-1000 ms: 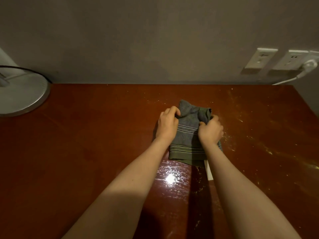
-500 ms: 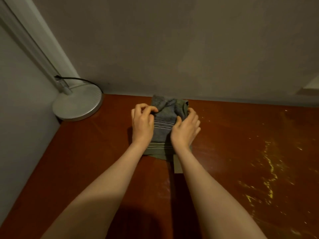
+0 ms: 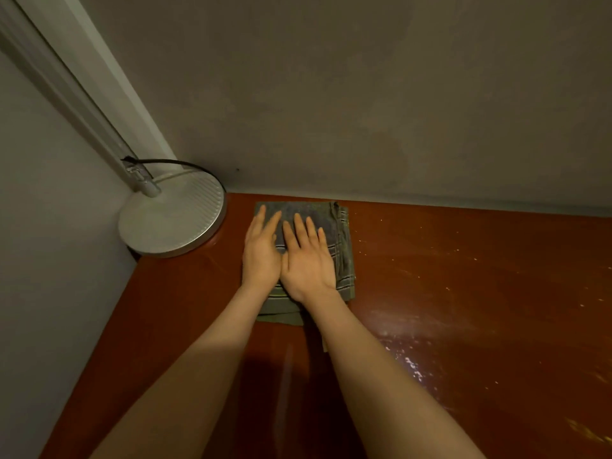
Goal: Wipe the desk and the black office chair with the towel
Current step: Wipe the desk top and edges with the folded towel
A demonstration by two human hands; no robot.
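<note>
A folded grey-green striped towel (image 3: pixel 341 246) lies flat on the reddish-brown desk (image 3: pixel 463 309), its far edge near the back wall. My left hand (image 3: pixel 261 253) presses down on the towel's left part with straight fingers. Beside it, touching, my right hand (image 3: pixel 309 260) lies flat on the towel's middle, fingers spread and straight. Both palms cover much of the cloth. The black office chair is not in view.
A round silver lamp base (image 3: pixel 175 223) with a slanted white arm and black cable stands in the back left corner, just left of the towel. Grey walls close the desk at the back and left. Light scuffs and a glare patch (image 3: pixel 404 359) mark the desk's right half.
The towel has travelled left along the desk toward the lamp corner. Both hands, which gripped the bunched cloth with curled fingers, now lie flat on it, and the towel is spread smoother.
</note>
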